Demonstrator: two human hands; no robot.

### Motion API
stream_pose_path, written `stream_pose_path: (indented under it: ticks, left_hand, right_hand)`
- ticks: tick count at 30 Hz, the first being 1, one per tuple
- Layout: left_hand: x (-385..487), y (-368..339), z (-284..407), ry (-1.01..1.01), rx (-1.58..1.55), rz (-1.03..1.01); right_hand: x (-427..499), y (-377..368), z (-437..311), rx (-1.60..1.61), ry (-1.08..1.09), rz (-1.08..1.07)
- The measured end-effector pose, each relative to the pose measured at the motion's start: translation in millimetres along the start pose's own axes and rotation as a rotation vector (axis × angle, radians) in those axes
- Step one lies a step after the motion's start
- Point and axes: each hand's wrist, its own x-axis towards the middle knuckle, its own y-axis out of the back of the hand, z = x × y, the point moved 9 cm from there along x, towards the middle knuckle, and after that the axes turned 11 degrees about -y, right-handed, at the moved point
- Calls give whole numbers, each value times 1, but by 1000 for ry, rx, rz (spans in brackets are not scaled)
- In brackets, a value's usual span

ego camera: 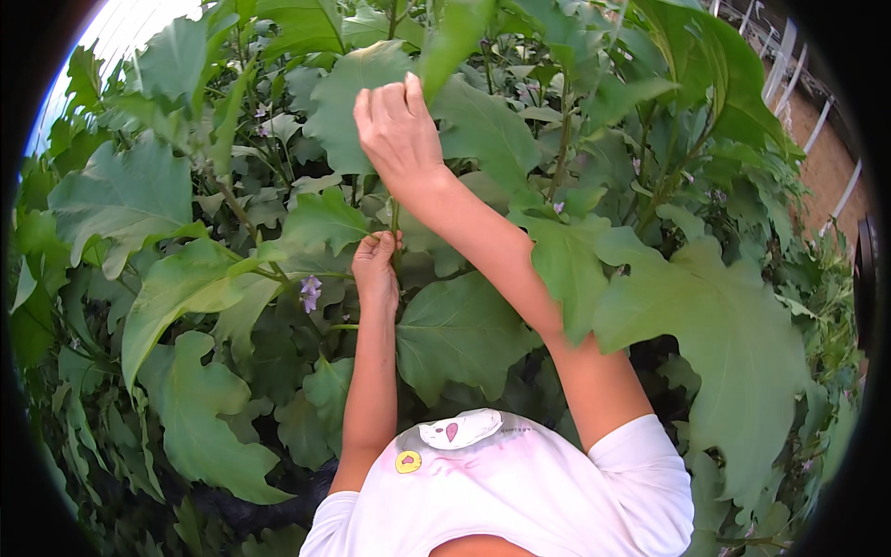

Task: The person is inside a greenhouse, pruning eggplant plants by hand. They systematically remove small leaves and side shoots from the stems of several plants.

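Note:
Tall leafy plants with lobed green leaves and purple flowers, apparently eggplants, surround both hands. My left hand [376,261] is closed with thumb and fingers on a green plant stem [395,217] near the middle of the view. Above it and slightly to the right, my right hand [398,125] is raised in front of a broad leaf [341,104], its back to the camera and its fingers curled. Whether anything lies within those curled fingers is hidden. A purple flower [310,293] hangs to the left of my left wrist.
A large leaf [717,334] overhangs the right side, and another leaf [567,271] overlaps my right arm. Thicker branching stems [237,205] stand at the left. White poles [818,125] and brown ground or wall [828,167] show at the upper right.

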Motion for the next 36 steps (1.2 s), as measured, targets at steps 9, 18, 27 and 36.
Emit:
stream_pose_path:
  ticks: [9,18,27,36]
  left_hand:
    - [-34,-58,75,-587,837,242]
    - [-117,-168,-116,-129,859,-176]
    - [-108,-164,-148,-166,743,-179]
    - [-107,-159,-144,-70,724,-198]
  right_hand:
    - [-131,52,233,740,-929,-16]
    - [-354,-25,264,951,-838,-832]
    - [-337,-98,237,1642,-1180,-1028]
    - [-380,-120,234,799,-1163,-1162]
